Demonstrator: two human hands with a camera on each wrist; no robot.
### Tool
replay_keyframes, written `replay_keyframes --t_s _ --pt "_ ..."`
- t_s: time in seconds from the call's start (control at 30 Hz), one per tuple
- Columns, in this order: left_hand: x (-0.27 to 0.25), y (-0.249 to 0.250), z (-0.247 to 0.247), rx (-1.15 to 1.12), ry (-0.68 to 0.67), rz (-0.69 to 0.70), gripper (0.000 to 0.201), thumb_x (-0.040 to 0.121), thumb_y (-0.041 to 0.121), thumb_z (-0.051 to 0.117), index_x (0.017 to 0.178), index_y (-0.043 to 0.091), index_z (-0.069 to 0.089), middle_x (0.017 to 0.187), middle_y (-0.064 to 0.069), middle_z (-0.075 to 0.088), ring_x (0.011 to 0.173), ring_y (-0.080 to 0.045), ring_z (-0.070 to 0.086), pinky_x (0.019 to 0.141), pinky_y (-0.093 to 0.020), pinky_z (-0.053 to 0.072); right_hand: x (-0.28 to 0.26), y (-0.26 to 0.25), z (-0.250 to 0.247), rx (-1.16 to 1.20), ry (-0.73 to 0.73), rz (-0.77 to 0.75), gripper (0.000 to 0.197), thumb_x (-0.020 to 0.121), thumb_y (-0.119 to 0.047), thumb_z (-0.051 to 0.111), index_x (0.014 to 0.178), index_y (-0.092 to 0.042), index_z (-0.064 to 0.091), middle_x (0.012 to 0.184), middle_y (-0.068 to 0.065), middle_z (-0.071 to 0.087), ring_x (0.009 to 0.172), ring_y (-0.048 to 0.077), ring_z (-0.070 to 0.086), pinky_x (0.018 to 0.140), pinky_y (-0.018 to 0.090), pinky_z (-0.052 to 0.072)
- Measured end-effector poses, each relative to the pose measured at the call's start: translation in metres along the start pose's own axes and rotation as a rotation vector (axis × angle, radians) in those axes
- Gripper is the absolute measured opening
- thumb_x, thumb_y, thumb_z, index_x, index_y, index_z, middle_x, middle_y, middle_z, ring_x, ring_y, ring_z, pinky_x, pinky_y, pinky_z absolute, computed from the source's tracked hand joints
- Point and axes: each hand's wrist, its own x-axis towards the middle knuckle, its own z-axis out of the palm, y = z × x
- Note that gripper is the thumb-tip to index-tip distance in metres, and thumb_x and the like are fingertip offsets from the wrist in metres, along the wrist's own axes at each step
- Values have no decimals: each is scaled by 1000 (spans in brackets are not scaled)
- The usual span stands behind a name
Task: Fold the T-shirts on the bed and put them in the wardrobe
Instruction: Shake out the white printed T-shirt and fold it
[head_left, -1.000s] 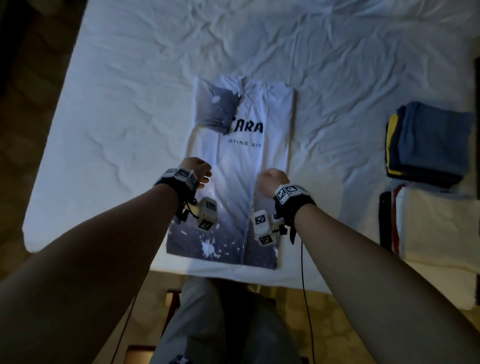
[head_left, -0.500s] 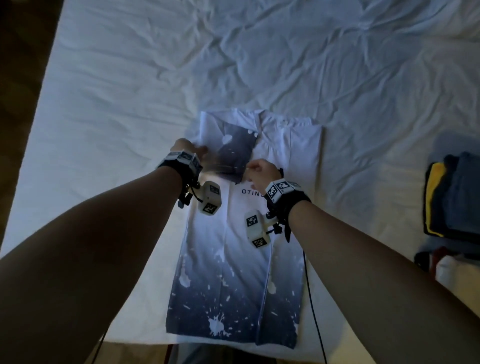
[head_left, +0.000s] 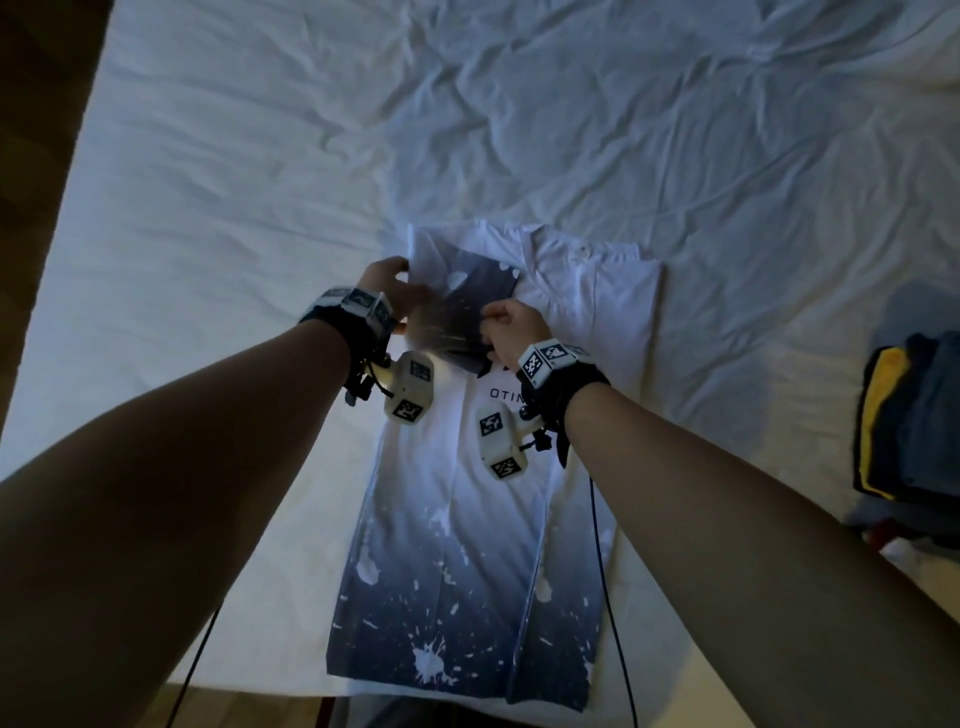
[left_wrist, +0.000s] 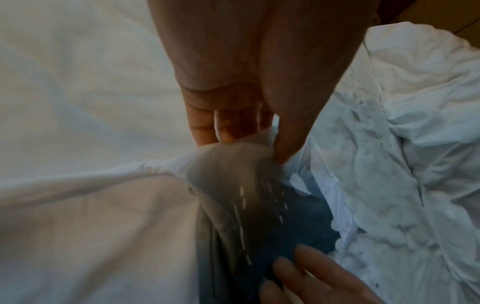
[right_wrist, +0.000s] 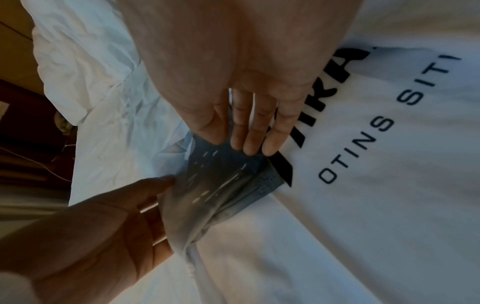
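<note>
A white T-shirt that fades to dark blue with white splashes at the hem lies lengthwise on the bed, its sides folded in. Its dark sleeve is folded over the upper left part. My left hand pinches the sleeve's left edge between thumb and fingers. My right hand pinches the sleeve's lower right corner, just above the black print. The sleeve is lifted and stretched a little between both hands.
A stack of folded clothes, blue, dark and yellow, sits at the right edge of the bed. The crumpled white sheet spreads out beyond the shirt. Dark floor runs along the bed's left side. A cable hangs from my right wrist.
Both hands moved from the shirt's middle up to the folded sleeve and took hold of it. The head view has shifted forward over the bed.
</note>
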Motion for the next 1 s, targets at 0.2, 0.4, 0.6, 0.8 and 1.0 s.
replay_keyframes --t_s 0.2,0.4,0.6,0.8,1.0 --pt "-31 28 26 -21 -209 152 35 95 20 59 129 21 52 90 -4 62 76 -20 64 58 -36 60 -22 -15 -10 403 -156 68 53 78 -19 74 127 -31 57 118 2 69 106 25 66 87 46 57" --pt "-39 49 50 30 -318 147 41 97 53 42 123 26 60 105 -4 70 85 -22 67 80 -37 56 31 33 -31 161 95 119 27 78 -45 51 78 -19 56 84 12 61 76 27 61 76 39 52" --pt "-16 31 54 19 -157 78 37 98 41 44 123 19 59 93 -2 67 80 -21 64 76 -38 55 2 3 -60 6 173 193 25 97 -23 38 111 -10 54 107 20 57 103 37 57 76 31 39" --pt "-7 8 60 79 -128 7 20 98 30 46 105 17 60 87 -6 66 73 -22 63 69 -35 55 12 10 -70 -132 244 172 24 96 -24 42 107 -10 59 121 21 61 100 35 57 87 34 43" --pt "-22 -25 53 198 -102 -43 15 93 21 53 89 10 63 94 -16 70 84 -31 69 71 -40 60 -11 19 -67 -140 282 200 14 91 -24 44 89 -15 55 88 7 56 81 27 52 73 30 40"
